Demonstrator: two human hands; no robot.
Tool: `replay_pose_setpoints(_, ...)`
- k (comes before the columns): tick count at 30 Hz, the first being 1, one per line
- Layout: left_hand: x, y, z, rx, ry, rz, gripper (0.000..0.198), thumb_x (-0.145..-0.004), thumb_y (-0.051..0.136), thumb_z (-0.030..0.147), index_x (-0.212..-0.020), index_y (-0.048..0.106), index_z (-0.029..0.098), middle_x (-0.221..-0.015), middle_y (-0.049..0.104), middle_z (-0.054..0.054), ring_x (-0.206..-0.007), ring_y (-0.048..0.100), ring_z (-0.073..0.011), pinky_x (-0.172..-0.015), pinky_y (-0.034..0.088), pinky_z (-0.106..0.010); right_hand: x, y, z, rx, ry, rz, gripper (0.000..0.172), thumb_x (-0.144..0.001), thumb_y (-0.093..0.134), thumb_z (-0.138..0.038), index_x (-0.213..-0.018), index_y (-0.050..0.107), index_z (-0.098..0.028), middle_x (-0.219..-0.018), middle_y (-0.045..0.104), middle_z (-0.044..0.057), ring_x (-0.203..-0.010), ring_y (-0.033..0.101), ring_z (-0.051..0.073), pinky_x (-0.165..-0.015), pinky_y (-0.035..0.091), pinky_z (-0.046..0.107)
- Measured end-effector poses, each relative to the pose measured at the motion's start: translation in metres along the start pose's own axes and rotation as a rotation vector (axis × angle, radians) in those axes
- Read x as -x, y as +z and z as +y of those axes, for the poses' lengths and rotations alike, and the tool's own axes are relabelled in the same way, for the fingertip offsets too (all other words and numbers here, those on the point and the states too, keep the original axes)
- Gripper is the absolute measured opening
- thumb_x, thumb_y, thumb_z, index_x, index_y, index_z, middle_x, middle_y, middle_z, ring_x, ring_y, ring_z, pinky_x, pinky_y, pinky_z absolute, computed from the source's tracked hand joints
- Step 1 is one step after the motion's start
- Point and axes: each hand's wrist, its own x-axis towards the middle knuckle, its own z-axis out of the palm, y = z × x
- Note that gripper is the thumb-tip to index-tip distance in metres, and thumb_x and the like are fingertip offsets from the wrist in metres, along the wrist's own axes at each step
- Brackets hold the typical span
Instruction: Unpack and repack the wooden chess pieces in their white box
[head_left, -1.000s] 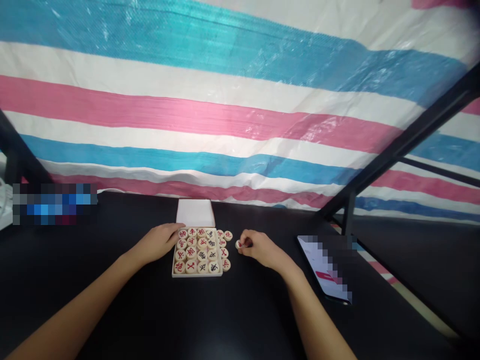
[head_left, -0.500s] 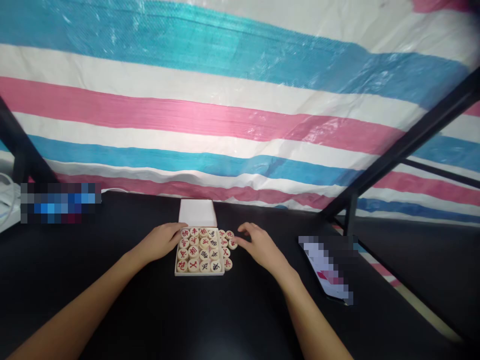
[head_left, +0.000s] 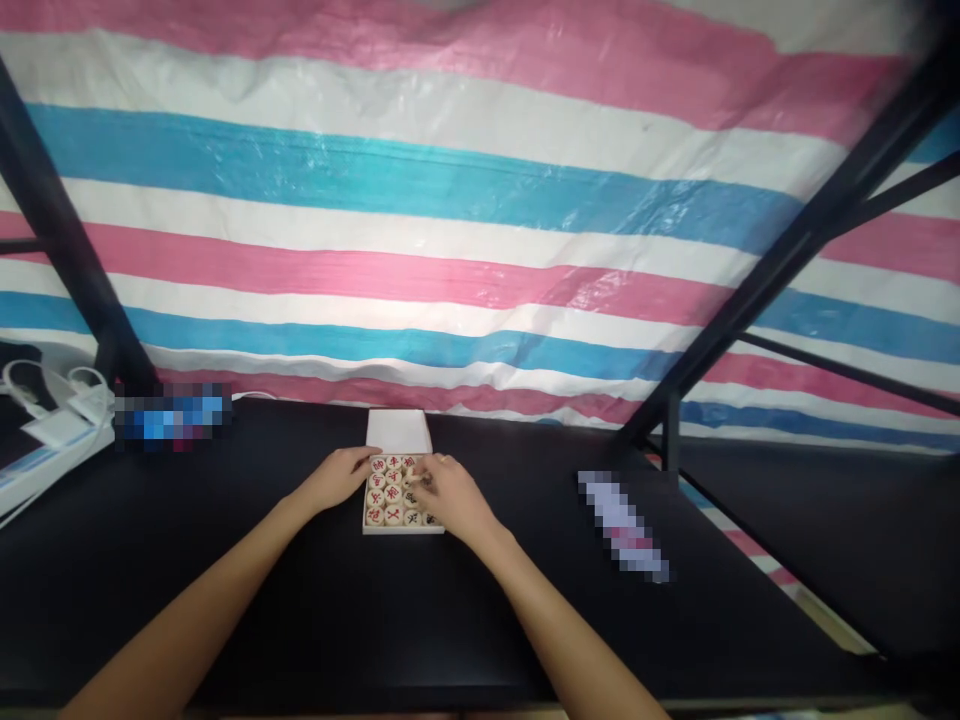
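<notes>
A shallow white box (head_left: 403, 530) of round Chinese chess pieces (head_left: 392, 493), marked in red and black characters, lies on the black table. Its white lid (head_left: 397, 432) stands folded back behind it. At the box's left side is my left hand (head_left: 339, 479), fingers bent against its upper left corner and edge. My right hand (head_left: 457, 498) reaches over the right part of the box, its thumb and fingers pinched on a pale chess piece (head_left: 413, 479) above the others. That hand covers the right-hand pieces and the area just beyond the box's right edge.
A phone-like object (head_left: 622, 527), blurred out, lies on the table (head_left: 300, 610) to the right. White cables and a power strip (head_left: 64, 450) are at the left, beside a blurred blue item (head_left: 174, 415). Black metal posts (head_left: 670, 430) and a striped plastic sheet (head_left: 420, 290) bound the back.
My right hand has moved left, from the loose pieces beside the box to over the box. My left hand stays at the left edge. The camera view has shifted.
</notes>
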Motion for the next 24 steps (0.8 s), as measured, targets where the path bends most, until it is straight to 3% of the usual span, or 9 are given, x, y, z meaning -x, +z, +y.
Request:
replay_pose_setpoints(5, 0.009, -0.003, -0.004, 0.044, -0.038, 0.070, 0.045, -0.088, 0.034, 0.025, -0.128, 0.053, 0.016, -0.090, 0.072, -0.003, -0.085, 0.066, -0.0173, -0.084, 0.049, -0.029, 0.029, -0.023, 0.043, -0.170, 0.142, 0.171, 0.004, -0.081, 0.052, -0.026, -0.081, 0.052, -0.022, -0.083, 0.059, 0.001, -0.079, 0.055, 0.018, -0.075, 0.042, 0.030)
replay_pose_setpoints(10, 0.014, 0.000, -0.007, 0.025, -0.027, 0.124, 0.042, -0.088, 0.034, 0.023, -0.121, 0.058, 0.016, -0.090, 0.068, -0.005, -0.086, 0.064, -0.0184, -0.085, 0.049, -0.032, 0.055, -0.011, 0.079, -0.207, 0.221, 0.101, 0.010, -0.079, 0.055, -0.029, -0.073, 0.052, -0.022, -0.076, 0.058, 0.000, -0.073, 0.055, 0.018, -0.071, 0.043, 0.030)
replay_pose_setpoints(14, 0.013, 0.005, -0.009, -0.002, 0.029, 0.133, 0.043, -0.087, 0.034, 0.019, -0.122, 0.058, 0.017, -0.107, 0.061, -0.008, -0.100, 0.060, -0.0196, -0.095, 0.044, -0.033, 0.053, -0.001, 0.074, -0.201, 0.168, 0.058, 0.007, -0.078, 0.058, -0.029, -0.077, 0.057, -0.022, -0.081, 0.062, 0.001, -0.081, 0.057, 0.019, -0.076, 0.043, 0.031)
replay_pose_setpoints(19, 0.011, 0.009, -0.011, -0.027, 0.046, 0.152, 0.042, -0.088, 0.035, 0.018, -0.123, 0.057, 0.020, -0.116, 0.054, -0.008, -0.103, 0.058, -0.0193, -0.097, 0.045, -0.034, 0.052, -0.002, 0.070, -0.227, 0.143, 0.032, 0.009, -0.080, 0.060, -0.030, -0.084, 0.060, -0.022, -0.086, 0.063, 0.001, -0.083, 0.057, 0.018, -0.078, 0.044, 0.031)
replay_pose_setpoints(24, 0.003, 0.012, -0.020, -0.075, 0.018, 0.207, 0.052, -0.084, 0.033, 0.009, -0.134, 0.046, 0.019, -0.134, 0.043, -0.011, -0.117, 0.050, -0.0213, -0.105, 0.039, -0.038, 0.049, -0.008, 0.058, -0.204, 0.125, 0.130, 0.010, -0.087, 0.053, -0.025, -0.089, 0.061, -0.021, -0.090, 0.062, 0.004, -0.083, 0.057, 0.018, -0.078, 0.045, 0.031)
